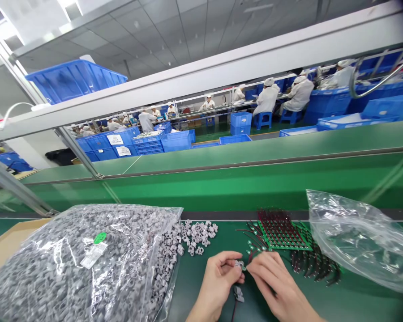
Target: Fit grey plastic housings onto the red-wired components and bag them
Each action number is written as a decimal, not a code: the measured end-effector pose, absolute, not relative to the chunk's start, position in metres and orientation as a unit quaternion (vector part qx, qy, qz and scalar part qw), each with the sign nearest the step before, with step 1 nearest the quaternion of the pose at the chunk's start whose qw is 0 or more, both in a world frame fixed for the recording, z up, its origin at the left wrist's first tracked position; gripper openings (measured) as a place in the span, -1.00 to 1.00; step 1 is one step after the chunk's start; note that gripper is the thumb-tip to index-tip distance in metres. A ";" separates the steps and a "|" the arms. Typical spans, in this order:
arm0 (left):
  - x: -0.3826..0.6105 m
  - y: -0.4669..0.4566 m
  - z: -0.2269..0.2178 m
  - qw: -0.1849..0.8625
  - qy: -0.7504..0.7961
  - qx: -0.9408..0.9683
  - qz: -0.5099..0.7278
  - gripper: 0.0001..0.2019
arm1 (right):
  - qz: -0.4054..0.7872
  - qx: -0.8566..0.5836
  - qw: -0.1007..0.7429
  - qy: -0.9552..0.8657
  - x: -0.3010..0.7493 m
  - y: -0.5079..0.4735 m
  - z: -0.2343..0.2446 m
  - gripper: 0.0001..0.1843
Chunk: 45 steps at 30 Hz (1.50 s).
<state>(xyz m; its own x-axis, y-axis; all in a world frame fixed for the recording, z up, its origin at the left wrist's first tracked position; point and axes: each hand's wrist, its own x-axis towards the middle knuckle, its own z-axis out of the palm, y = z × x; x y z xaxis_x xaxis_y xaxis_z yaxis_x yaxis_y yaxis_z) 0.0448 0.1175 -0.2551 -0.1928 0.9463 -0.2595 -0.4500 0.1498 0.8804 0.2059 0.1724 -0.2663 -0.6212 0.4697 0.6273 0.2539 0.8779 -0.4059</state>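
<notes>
My left hand (216,281) and my right hand (275,281) meet low in the middle of the view, pinching a small grey plastic part (240,264) between their fingertips. Just below it, a second grey part with dark wires (239,294) lies on the green bench top (201,286). Loose grey plastic pieces (199,237) are scattered above my left hand, spilling beside a large clear bag full of them (80,264). Right of my hands lies a green perforated board (282,230) holding many wired components, with a bunch of dark wires (314,264) beneath it.
A crumpled clear plastic bag (356,241) lies at the right, and cardboard (10,243) shows at the left. Beyond a green conveyor belt (221,192), people in white coveralls (267,98) sit at benches among stacked blue crates (174,141).
</notes>
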 end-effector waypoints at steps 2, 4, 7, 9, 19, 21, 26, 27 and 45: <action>0.044 0.117 -0.254 0.584 0.487 0.256 0.597 -0.42 | 0.089 -0.168 0.379 -0.906 0.205 0.173 -0.265 -0.79; 0.043 0.116 -0.254 0.588 0.496 0.260 0.583 -0.41 | 0.046 -0.145 0.378 -0.913 0.205 0.174 -0.264 -0.75; 0.041 0.115 -0.255 0.588 0.514 0.277 0.560 -0.35 | 0.011 -0.130 0.379 -0.916 0.204 0.174 -0.261 -0.72; 0.039 0.114 -0.256 0.584 0.525 0.298 0.543 -0.34 | 0.001 -0.121 0.375 -0.919 0.203 0.173 -0.258 -0.69; 0.034 0.113 -0.262 0.564 0.540 0.389 0.490 -0.53 | 0.033 -0.113 0.372 -0.921 0.203 0.171 -0.262 -0.67; 0.035 0.113 -0.263 0.567 0.540 0.385 0.488 -0.57 | 0.105 -0.147 0.364 -0.914 0.204 0.170 -0.267 -0.73; 0.037 0.112 -0.264 0.526 0.545 0.429 0.493 -0.76 | 0.318 -0.278 0.308 -0.853 0.202 0.166 -0.272 -0.76; 0.038 0.112 -0.264 0.518 0.548 0.435 0.491 -0.79 | 0.335 -0.297 0.297 -0.843 0.201 0.166 -0.272 -0.73; 0.046 0.097 -0.254 0.351 0.615 0.586 0.394 -0.75 | 0.257 -0.303 0.316 -0.861 0.205 0.147 -0.281 -0.82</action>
<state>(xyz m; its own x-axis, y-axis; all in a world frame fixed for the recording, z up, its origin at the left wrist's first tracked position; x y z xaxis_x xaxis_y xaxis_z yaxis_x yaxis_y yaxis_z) 0.0459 0.0967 -0.2540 -0.0671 0.9973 0.0307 0.4443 0.0024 0.8959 0.2047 0.1473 -0.2811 -0.6166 0.6851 0.3879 0.3599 0.6835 -0.6351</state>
